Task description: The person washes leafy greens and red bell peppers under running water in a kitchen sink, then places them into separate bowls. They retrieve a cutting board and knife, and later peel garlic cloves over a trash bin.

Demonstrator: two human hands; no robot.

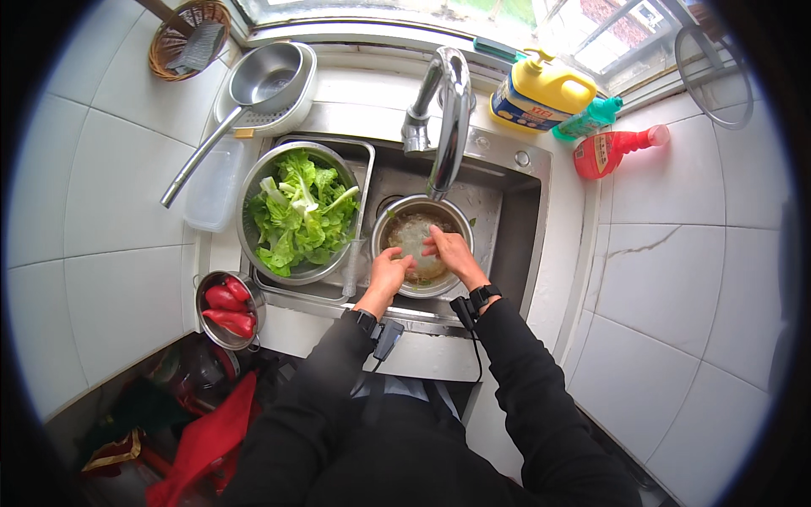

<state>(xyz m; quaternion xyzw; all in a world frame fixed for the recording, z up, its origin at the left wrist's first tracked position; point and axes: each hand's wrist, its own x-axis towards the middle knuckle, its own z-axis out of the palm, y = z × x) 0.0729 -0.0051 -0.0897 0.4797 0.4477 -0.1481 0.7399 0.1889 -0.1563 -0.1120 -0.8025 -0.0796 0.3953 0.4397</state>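
Observation:
A round metal bowl [376,236] stands in the stainless steel sink [488,209] under the faucet [451,120]. Cloudy brownish water [412,236] fills part of it, with a few green leaf bits at the rim. My left hand [391,274] hovers over the bowl's near left side, fingers spread and holding nothing. Over the right side is my right hand [453,251], its fingers loosely bent and nothing visible in them. To the left, leafy green lettuce [304,212] is heaped in a large metal basin [246,231] that rests on a rectangular draining basket [369,165].
Red peppers [227,301] lie in a small pot [201,288] at the counter's left edge. A saucepan [266,79] sits on a white strainer [308,89], its handle jutting out. A yellow pump jug [542,92], green bottle [588,118] and red bottle [611,152] line the right back corner.

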